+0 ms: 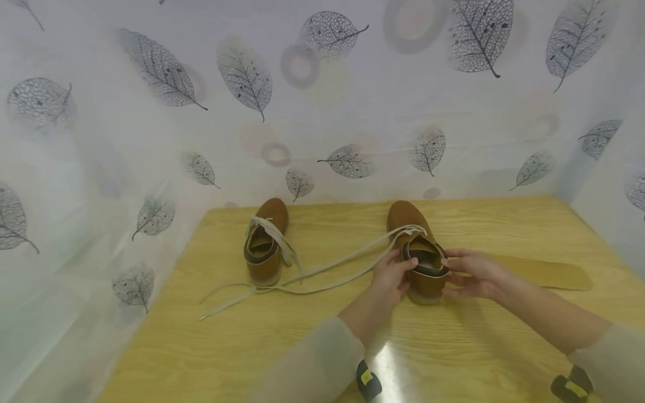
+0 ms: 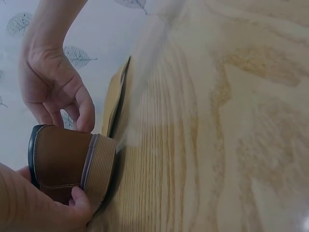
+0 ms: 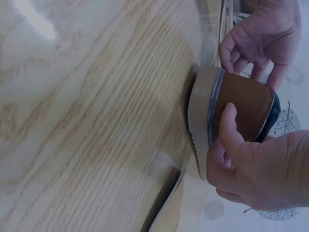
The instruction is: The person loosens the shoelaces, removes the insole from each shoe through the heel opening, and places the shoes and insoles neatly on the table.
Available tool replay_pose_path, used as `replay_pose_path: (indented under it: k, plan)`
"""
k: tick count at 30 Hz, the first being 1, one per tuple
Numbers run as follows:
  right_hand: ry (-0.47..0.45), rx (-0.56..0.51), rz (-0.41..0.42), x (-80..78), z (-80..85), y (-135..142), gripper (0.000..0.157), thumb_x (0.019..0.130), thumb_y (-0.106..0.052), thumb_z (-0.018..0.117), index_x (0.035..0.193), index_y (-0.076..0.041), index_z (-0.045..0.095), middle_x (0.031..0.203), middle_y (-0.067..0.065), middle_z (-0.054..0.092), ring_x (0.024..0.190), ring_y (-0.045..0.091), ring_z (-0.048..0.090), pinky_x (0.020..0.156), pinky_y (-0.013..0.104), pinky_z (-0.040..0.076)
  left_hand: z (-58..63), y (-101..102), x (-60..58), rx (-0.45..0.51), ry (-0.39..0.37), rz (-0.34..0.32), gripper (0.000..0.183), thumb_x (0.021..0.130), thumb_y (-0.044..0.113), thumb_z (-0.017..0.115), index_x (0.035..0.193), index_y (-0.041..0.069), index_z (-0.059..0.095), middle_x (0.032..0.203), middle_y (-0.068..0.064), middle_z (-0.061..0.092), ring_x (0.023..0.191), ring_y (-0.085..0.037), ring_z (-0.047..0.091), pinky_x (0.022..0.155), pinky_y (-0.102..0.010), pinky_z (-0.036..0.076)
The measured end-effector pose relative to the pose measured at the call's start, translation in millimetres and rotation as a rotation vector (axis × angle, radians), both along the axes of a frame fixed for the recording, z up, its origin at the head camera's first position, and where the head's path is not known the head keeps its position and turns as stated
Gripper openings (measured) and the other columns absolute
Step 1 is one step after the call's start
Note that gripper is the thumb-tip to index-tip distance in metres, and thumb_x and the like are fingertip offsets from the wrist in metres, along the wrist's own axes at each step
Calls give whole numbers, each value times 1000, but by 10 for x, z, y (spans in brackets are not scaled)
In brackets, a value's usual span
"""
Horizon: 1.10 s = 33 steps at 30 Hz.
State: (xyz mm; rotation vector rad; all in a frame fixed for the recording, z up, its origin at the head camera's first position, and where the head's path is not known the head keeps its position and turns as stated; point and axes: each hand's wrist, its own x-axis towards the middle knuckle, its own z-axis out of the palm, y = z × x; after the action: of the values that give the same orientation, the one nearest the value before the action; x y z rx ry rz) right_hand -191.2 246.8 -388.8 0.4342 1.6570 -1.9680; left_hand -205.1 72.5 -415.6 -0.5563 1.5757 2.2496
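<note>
A brown lace-up shoe (image 1: 425,288) stands on the wooden table, its toe toward the back wall and its heel toward me. My left hand (image 1: 388,282) grips the left side of its dark padded collar, thumb over the rim. On the opposite side my right hand (image 1: 476,274) holds the collar, its thumb at the rim and fingers along the outer side. In the left wrist view the shoe's heel (image 2: 63,154) shows a ribbed pale sole. The right wrist view has the same heel (image 3: 244,104) between both hands. Long untied cream laces (image 1: 347,257) trail left from the shoe.
A second brown shoe (image 1: 264,271) with cream laces stands at the left, toe to the back. A flat tan insole-shaped piece (image 1: 549,273) lies right of my right hand. Behind the wooden table (image 1: 201,358) hangs a leaf-patterned sheet (image 1: 353,117).
</note>
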Motion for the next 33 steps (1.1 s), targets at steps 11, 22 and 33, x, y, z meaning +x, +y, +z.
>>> replay_pose_path:
  k: [11, 22, 33]
  plan:
    - [-4, 10, -38, -126, 60, 25, 75, 94, -9, 57, 151, -5, 8, 115, 7, 40, 87, 10, 57, 86, 44, 55, -13, 57, -203, -31, -1, -41, 54, 77, 5, 75, 127, 15, 58, 116, -9, 64, 104, -25, 61, 87, -41, 51]
    - [-49, -49, -88, -292, 17, 161, 75, 91, -10, 62, 151, -16, 18, 118, 5, 36, 101, 18, 48, 89, 42, 53, -53, 185, -392, -22, 26, -44, 51, 77, 6, 75, 124, 16, 61, 116, -7, 63, 100, -22, 60, 86, -39, 50]
    - [-61, -24, -121, -285, -2, 251, 70, 92, -9, 60, 149, -12, 19, 120, 6, 34, 95, 16, 50, 87, 42, 54, -176, 328, -436, -18, 33, -27, 47, 77, 5, 75, 121, 16, 64, 110, -3, 61, 88, -19, 58, 69, -27, 47]
